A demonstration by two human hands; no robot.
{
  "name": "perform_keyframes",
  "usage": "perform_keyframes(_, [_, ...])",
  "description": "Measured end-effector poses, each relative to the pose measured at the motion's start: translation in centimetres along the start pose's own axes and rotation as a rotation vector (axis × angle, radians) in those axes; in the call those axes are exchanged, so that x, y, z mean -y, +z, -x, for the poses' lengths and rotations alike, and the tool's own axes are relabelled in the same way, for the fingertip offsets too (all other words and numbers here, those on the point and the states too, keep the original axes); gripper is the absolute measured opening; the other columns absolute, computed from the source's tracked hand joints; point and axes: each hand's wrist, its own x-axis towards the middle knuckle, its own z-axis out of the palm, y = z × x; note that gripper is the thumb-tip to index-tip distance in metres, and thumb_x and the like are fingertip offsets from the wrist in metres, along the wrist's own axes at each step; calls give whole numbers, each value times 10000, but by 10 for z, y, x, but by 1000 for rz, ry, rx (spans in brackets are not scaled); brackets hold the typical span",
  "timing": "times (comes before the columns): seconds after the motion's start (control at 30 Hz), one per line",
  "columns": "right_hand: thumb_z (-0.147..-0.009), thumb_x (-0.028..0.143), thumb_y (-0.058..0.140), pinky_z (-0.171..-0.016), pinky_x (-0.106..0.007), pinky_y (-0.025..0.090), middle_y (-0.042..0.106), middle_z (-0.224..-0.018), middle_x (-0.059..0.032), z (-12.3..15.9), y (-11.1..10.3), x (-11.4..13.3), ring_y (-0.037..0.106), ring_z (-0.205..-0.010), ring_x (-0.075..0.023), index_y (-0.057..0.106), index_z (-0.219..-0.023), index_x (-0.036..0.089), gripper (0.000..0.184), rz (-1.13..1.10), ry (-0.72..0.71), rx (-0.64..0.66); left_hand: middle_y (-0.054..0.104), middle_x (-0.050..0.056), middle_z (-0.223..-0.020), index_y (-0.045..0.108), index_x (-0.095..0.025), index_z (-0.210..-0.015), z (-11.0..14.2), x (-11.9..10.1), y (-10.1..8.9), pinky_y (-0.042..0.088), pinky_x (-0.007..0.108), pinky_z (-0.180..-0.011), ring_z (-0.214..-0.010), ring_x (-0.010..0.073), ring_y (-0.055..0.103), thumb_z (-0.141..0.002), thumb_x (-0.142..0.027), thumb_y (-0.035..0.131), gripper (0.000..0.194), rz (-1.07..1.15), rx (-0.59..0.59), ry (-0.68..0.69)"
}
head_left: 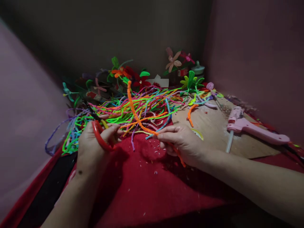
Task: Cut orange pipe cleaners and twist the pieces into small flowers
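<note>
My left hand (pixel 93 142) is closed around a tool with red handles (pixel 99 135) and a yellow part near its tip. My right hand (pixel 182 142) pinches a long orange pipe cleaner (pixel 133 107) that rises from the fingers and curves up over the pile; its lower end sticks out below the palm. Both hands rest over a red cloth (pixel 147 183) at the front of a tangled heap of coloured pipe cleaners (pixel 133 109).
A pink glue gun (pixel 251 126) lies on a brown board (pixel 213 126) to the right. Finished pipe-cleaner flowers (pixel 175 61) and green leaf shapes (pixel 190 80) stand at the back against the wall. Small scraps dot the red cloth.
</note>
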Motion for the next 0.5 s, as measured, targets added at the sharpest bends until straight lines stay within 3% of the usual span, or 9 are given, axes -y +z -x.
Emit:
perform_keyframes(0.07, [-687,238,637,-341,-187,215,556,-518,22,1,-1,0,357,-349,-39,606,-650,130,119,56,-67,-50,595,1,-822,499,-239,-1092,3,-1,-4,497,246,-589,-696,140,607,-756,-194,574,348,-304,58,186])
perform_keyframes(0.13, [-702,244,626,-363,-186,224,551,-536,23,1,-2,0,363,-384,-37,635,-685,129,116,129,-148,-115,616,23,-884,467,-224,-1173,9,0,-5,509,294,-709,-791,169,616,-775,-175,534,407,-625,219,425])
perform_keyframes(0.23, [-715,224,598,-389,-183,241,539,-547,27,2,-3,2,365,-422,-37,651,-700,130,109,217,-247,-187,623,97,-1085,451,-180,-1217,19,7,-4,507,342,-795,-952,220,619,-808,-133,442,411,-918,434,704])
perform_keyframes(0.33, [-704,192,572,-384,-191,239,537,-531,31,2,-3,6,359,-412,-39,639,-671,132,96,220,-248,-223,627,125,-1122,460,-165,-1217,22,14,-3,532,349,-721,-926,241,643,-830,-126,372,398,-1072,508,827])
perform_keyframes(0.5, [-687,172,559,-381,-202,232,535,-519,28,3,-2,10,359,-410,-48,624,-631,139,92,214,-180,-229,662,150,-1020,469,-143,-1214,20,19,-4,534,328,-642,-822,243,666,-829,-126,371,397,-1158,491,882])
